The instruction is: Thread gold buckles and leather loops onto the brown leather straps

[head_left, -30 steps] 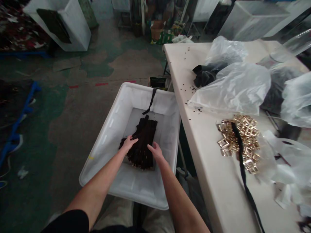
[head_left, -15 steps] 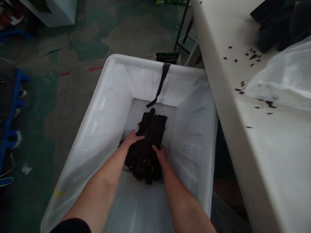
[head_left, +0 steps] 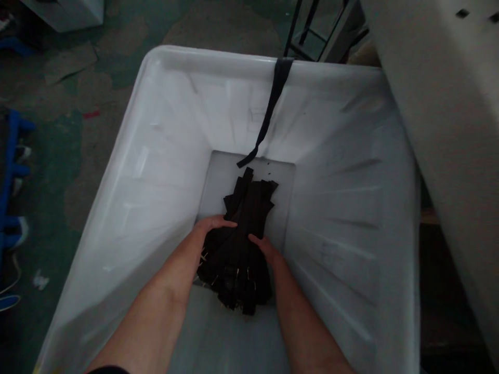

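Note:
A bundle of black straps (head_left: 244,239) lies deep in a large white plastic bin (head_left: 156,182). Small metal pieces glint at the strap ends nearest me. My left hand (head_left: 218,222) grips the bundle's left side, its thumb across the top and its other fingers hidden. On the opposite side my right hand (head_left: 267,246) clasps the straps, thumb on top, the remaining fingers out of sight beneath. A single black strap (head_left: 268,114) hangs over the bin's far rim, its lower end just beyond the bundle.
A pale tabletop (head_left: 436,104) runs along the bin's right side, with small dark bits on it. Behind the bin stands a dark metal stool frame (head_left: 307,36). Blue plastic racking (head_left: 11,171) is at the left, and another white bin (head_left: 74,13) at the far left.
The view has come closer to the bin, so the bin looks larger. Both hands have closed in on the bundle, which looks slightly more gathered. The hanging strap stays over the rim.

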{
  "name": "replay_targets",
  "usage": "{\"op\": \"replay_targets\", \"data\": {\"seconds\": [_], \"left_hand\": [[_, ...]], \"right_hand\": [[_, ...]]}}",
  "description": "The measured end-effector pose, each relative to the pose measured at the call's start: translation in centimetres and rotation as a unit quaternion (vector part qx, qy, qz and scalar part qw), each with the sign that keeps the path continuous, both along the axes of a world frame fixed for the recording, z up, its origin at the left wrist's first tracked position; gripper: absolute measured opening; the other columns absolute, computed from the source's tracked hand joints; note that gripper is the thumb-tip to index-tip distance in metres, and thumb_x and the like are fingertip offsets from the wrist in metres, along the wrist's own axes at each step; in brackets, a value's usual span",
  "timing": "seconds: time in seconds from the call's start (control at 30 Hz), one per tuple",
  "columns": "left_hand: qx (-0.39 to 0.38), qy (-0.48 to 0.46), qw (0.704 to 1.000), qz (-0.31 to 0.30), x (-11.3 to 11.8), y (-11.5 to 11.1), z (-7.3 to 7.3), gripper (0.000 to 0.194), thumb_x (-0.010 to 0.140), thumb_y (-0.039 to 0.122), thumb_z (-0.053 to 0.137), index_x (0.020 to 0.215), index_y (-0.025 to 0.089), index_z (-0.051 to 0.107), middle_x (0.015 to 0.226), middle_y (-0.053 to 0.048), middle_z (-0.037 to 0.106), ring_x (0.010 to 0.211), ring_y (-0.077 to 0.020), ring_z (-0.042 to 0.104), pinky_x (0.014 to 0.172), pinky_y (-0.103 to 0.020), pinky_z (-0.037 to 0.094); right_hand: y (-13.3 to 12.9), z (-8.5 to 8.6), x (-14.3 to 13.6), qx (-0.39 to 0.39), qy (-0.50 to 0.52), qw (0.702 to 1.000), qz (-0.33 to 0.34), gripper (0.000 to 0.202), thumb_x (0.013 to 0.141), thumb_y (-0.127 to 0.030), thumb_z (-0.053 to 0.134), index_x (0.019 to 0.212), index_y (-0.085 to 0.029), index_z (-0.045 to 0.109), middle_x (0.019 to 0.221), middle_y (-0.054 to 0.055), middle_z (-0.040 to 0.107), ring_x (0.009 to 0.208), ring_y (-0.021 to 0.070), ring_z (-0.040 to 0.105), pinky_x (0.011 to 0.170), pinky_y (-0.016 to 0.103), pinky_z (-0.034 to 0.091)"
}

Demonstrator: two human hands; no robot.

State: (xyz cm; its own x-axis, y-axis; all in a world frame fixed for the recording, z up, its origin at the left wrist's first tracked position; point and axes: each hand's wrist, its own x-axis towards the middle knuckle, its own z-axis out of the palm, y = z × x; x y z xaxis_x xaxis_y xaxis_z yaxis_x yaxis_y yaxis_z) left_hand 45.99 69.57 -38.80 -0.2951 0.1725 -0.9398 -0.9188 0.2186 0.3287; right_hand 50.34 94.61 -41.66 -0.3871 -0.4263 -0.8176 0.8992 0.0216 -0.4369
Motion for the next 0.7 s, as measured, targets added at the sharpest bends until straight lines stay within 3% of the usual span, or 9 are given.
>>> {"op": "replay_targets", "data": {"seconds": [0.2, 0.4, 0.53, 0.7], "left_hand": [[0.067, -0.036, 0.996, 0.046, -0.1, 0.9, 0.5, 0.05, 0.05, 0.041, 0.09, 0.092, 0.019, 0.076, 0.093, -0.012, 0.078, 0.081, -0.0323, 0.073, 0.073, -0.041, 0.058], [0.075, -0.021, 0.991, 0.112, 0.9, 1.3, 2.1, 0.054, 0.048, 0.034, 0.092, 0.098, 0.019, 0.075, 0.098, -0.013, 0.078, 0.079, -0.0304, 0.072, 0.071, -0.04, 0.059], [0.044, 0.004, 0.988, 0.147, 2.7, 1.2, 4.6, 0.056, 0.05, 0.035, 0.091, 0.1, 0.015, 0.075, 0.096, -0.014, 0.077, 0.076, -0.0287, 0.072, 0.071, -0.038, 0.058], [-0.009, 0.064, 0.98, 0.191, 4.8, 2.0, 9.6, 0.061, 0.051, 0.036, 0.091, 0.104, 0.012, 0.073, 0.099, -0.014, 0.077, 0.081, -0.0274, 0.072, 0.077, -0.037, 0.059]], "right_hand": [[-0.9, -0.6, -0.2, -0.031, -0.031, 0.999, 0.012, 0.056, 0.069, -0.05, 0.08, 0.114, -0.019, 0.067, 0.108, 0.012, 0.076, 0.095, 0.0296, 0.073, 0.088, 0.046, 0.061], [-2.1, 1.4, -0.4, -0.011, 0.01, 1.0, 0.012, 0.055, 0.068, -0.046, 0.08, 0.115, -0.02, 0.068, 0.11, 0.011, 0.075, 0.099, 0.0298, 0.072, 0.091, 0.046, 0.059], [-2.8, 3.6, -0.4, 0.006, 0.061, 0.998, 0.024, 0.06, 0.063, -0.043, 0.084, 0.117, -0.02, 0.068, 0.115, 0.009, 0.074, 0.103, 0.0297, 0.07, 0.093, 0.044, 0.058], [-2.9, 7.9, -0.6, 0.018, 0.142, 0.988, 0.055, 0.065, 0.06, -0.041, 0.084, 0.119, -0.02, 0.067, 0.115, 0.006, 0.074, 0.106, 0.0282, 0.069, 0.093, 0.043, 0.055]]}}
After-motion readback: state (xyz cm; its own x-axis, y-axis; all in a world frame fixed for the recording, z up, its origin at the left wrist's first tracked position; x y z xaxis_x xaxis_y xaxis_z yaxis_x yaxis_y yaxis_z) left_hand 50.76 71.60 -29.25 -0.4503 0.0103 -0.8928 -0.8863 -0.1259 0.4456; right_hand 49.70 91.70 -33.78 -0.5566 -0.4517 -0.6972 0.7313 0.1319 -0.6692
